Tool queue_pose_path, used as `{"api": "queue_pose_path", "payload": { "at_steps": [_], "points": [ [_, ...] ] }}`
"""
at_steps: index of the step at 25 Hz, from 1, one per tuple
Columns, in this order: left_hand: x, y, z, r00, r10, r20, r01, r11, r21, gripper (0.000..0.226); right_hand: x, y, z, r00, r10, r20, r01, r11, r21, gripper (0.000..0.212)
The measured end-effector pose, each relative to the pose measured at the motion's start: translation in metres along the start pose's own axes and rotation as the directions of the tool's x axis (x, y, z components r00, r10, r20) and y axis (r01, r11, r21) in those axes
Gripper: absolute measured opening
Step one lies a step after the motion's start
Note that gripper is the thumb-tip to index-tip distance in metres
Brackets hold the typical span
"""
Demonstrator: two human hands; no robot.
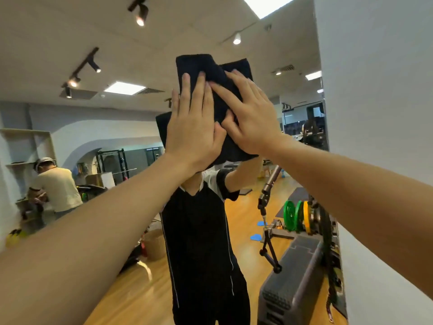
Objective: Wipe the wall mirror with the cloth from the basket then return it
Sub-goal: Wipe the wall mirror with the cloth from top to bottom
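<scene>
A: Starting at the left, what do we have in the mirror (117,127)?

B: We see a reflected gym room. A person in a pale shirt (56,188) bends over a shelf at the far left, with track lights (77,78) on the ceiling above. A squat rack (112,165) stands further back against the wall.

A: And our hands?

B: Both arms reach up and forward. Our left hand (192,127) lies flat on the cloth (210,71), fingers straight and close together, pressing it to the glass. Our right hand (250,113) lies flat too, fingers spread and angled toward the left hand, so the fingertips of the two hands nearly meet. Neither hand curls round the cloth; both simply press on it.

A: Where is the cloth exactly?

B: It is dark, folded, held high against the mirror, near the middle of the view. Its top edge shows above our fingers, and a lower part hangs out below our palms. It covers the head of our reflection (201,231), which wears a dark top with pale shoulders.

A: The basket?

B: A woven basket (153,245) shows in the reflection, low on the wood floor, just left of our reflected body.

A: And to the right?

B: A grey step block (293,277), green and yellow weight plates (297,215), then the white wall (379,113) beside the mirror's edge.
</scene>
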State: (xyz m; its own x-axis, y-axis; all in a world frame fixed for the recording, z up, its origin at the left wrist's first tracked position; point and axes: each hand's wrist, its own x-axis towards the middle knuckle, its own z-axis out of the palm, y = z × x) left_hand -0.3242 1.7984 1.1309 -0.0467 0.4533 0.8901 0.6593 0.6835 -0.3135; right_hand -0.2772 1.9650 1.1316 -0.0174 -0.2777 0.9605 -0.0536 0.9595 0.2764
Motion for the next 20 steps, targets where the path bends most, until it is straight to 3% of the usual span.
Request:
{"api": "queue_pose_path", "payload": {
  "at_steps": [5,10,15,20],
  "points": [
    [0.051,0.077,0.027,0.998,0.041,-0.053,-0.042,0.999,-0.013,0.074,-0.016,0.083,-0.038,0.998,0.055,0.002,-0.055,0.998,-0.006,0.056],
    [0.049,0.157,0.061,0.992,0.129,-0.015,-0.129,0.991,-0.031,0.076,-0.089,0.132,-0.068,0.982,0.191,0.010,-0.190,0.981,-0.031,0.058],
    [-0.006,0.193,0.092,0.984,0.179,0.020,-0.178,0.982,-0.070,0.073,-0.169,0.124,-0.074,0.960,0.273,0.069,-0.268,0.961,-0.070,0.060],
    [-0.102,0.201,0.107,0.973,0.215,0.087,-0.205,0.972,-0.115,0.072,-0.257,0.066,-0.079,0.927,0.309,0.210,-0.285,0.949,-0.138,0.067]
  ]
}}
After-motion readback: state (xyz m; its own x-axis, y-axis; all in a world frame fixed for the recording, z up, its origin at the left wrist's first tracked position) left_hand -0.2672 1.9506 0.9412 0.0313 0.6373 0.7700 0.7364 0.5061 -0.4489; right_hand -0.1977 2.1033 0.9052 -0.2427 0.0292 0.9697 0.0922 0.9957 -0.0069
